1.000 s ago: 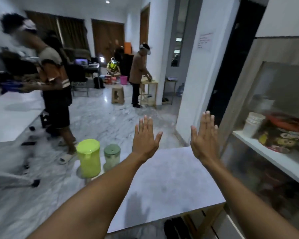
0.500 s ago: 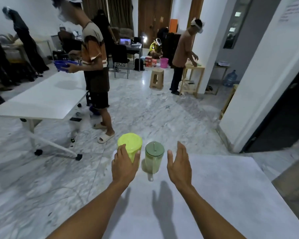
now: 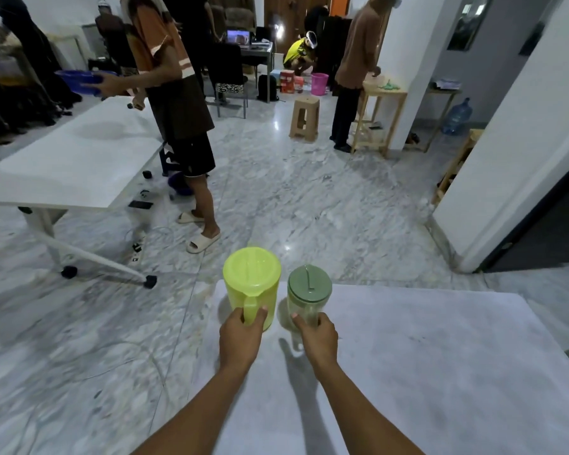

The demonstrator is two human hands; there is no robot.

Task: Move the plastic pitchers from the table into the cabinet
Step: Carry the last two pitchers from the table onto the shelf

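Observation:
Two plastic pitchers stand side by side at the far left corner of the grey table (image 3: 424, 372). The lime-green pitcher (image 3: 252, 280) has a matching lid, and my left hand (image 3: 240, 338) is wrapped around its handle. To its right is a smaller clear pitcher with a sage-green lid (image 3: 307, 290); my right hand (image 3: 319, 336) grips its near side at the handle. Both pitchers are upright and rest on the table. The cabinet is out of view.
A person in an orange shirt (image 3: 174, 103) stands ahead on the left beside a white wheeled table (image 3: 66, 162), holding a blue basin (image 3: 79, 81). Further back are a plastic stool (image 3: 304, 116), another person at a wooden stand (image 3: 380, 113), and a white wall corner (image 3: 506, 152) on the right.
My view has swung left from the cabinet shelf to the table corner. Both hands, open and spread before, have reached forward and closed on the two pitchers' handles.

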